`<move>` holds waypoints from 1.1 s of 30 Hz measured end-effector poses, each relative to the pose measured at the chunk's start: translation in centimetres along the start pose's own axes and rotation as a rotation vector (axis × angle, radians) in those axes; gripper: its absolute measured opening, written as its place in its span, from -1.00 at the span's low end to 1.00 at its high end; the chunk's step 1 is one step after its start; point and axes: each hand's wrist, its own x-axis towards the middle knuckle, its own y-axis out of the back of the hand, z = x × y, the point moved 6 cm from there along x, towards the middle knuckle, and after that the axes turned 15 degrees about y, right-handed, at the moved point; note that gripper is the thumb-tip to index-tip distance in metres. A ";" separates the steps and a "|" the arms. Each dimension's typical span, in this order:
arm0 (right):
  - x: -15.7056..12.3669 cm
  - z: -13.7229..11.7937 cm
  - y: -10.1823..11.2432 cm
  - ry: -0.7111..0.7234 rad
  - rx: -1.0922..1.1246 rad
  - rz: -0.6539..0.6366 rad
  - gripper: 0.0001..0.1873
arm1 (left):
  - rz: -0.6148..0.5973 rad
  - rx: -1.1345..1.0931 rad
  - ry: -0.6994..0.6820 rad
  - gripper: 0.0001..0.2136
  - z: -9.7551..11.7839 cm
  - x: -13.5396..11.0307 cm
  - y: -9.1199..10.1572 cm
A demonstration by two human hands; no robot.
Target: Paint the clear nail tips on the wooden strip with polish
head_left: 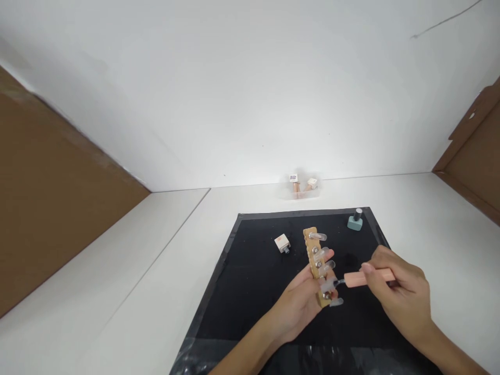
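My left hand grips a wooden nail tip stand, held at a tilt over the black mat. Several clear false nails stick out from its right side on round metal mounts. Between the thumb and fingers of my right hand is a nail polish brush with a peach handle. Its bristle end meets a false nail near the lower part of the stand. An uncapped white polish bottle lies on the mat, left of the stand.
A teal nail polish bottle with its cap on stands at the mat's far right. Behind the black mat, a clear tray holds white bottles with peach caps. Brown boards flank the white table, and a white wall rises behind.
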 end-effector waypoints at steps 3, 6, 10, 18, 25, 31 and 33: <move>-0.2 0.2 0.2 -0.007 0.024 0.033 -0.73 | -0.012 -0.025 -0.004 -0.60 0.1 0.0 0.0; -0.3 0.3 -0.1 -0.027 0.130 0.006 -0.78 | 0.005 -0.046 0.011 -0.59 0.1 0.1 0.0; 0.1 -0.2 -0.7 -0.013 0.177 -0.081 -0.79 | 0.016 -0.036 0.032 -0.58 -0.2 0.3 0.0; 0.0 -0.2 0.0 -0.007 0.071 0.023 -0.75 | 0.012 -0.023 0.033 -0.58 -0.3 0.3 0.4; 0.2 -0.4 -0.8 0.005 0.102 -0.109 -0.75 | 0.029 -0.021 0.047 -0.57 -0.5 0.4 0.0; 0.0 -0.2 0.1 0.022 0.047 0.023 -0.76 | 0.003 -0.076 0.054 -0.58 -0.2 0.3 0.1; 0.1 -0.4 -0.1 0.063 0.120 -0.011 -0.81 | -0.021 -0.096 0.061 -0.59 -0.2 0.4 -0.1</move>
